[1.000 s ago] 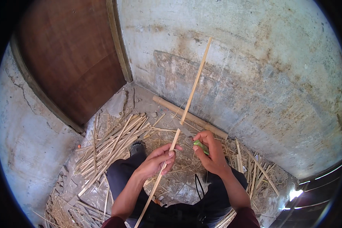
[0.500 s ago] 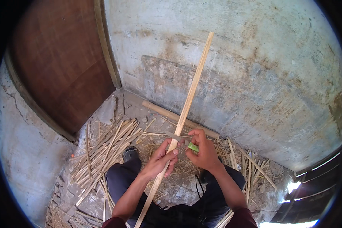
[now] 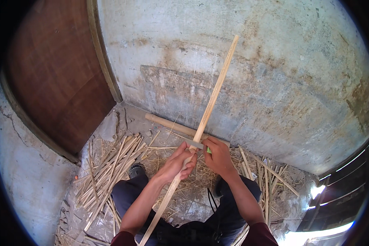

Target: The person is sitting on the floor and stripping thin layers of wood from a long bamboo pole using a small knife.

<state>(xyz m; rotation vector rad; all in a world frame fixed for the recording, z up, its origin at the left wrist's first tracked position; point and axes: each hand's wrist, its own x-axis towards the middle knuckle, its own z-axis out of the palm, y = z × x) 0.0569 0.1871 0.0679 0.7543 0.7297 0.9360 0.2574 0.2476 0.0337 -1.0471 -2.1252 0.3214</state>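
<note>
Long flat wooden strip (image 3: 216, 91): pale tan
Thin metal blade (image 3: 197, 145): grey
Short handle (image 3: 209, 150): green
Far plaster wall (image 3: 274, 106): bluish white, blotched brown
Left flat door (image 3: 57, 69): reddish-brown

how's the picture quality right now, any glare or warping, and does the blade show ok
Head view: strong glare at lower right, where light breaks past the dark slats; head view: fisheye distortion, the door frame bowing on its left side, the corners black; head view: the blade shows against the wooden strip, though small.
</note>
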